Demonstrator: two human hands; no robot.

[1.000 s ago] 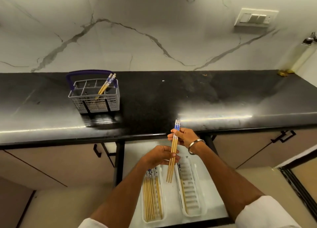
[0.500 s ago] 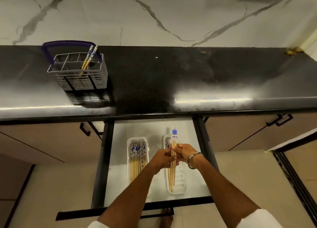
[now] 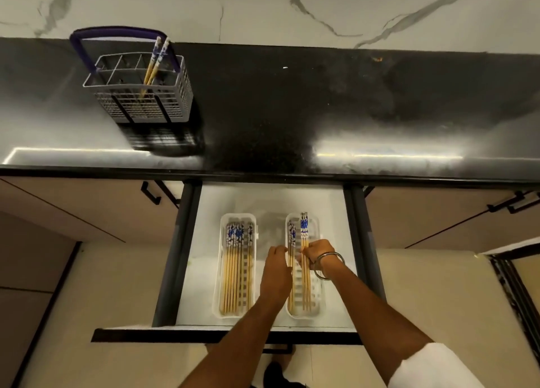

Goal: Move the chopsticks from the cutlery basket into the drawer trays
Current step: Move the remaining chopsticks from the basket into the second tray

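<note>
A grey cutlery basket (image 3: 159,107) with a purple handle stands on the black counter at the left, with two chopsticks (image 3: 155,63) leaning in it. Below, the open drawer (image 3: 263,200) holds two white trays. The left tray (image 3: 222,270) carries several chopsticks laid lengthwise. Over the right tray (image 3: 317,308), my right hand (image 3: 317,254) grips a small bundle of chopsticks (image 3: 304,229), blue-patterned ends pointing away. My left hand (image 3: 276,273) sits beside it with fingertips touching a chopstick (image 3: 291,235) at the tray's left side; its fingers are partly hidden.
Black drawer rails and the drawer front (image 3: 228,335) frame the trays. Closed beige cabinet doors with black handles (image 3: 152,193) flank the drawer. A marble wall rises behind the counter (image 3: 321,110). A foot (image 3: 280,367) shows on the floor below.
Both hands have lowered the chopstick bundle from in front of the counter edge down onto the right tray. The camera has tilted downward, showing more of the drawer.
</note>
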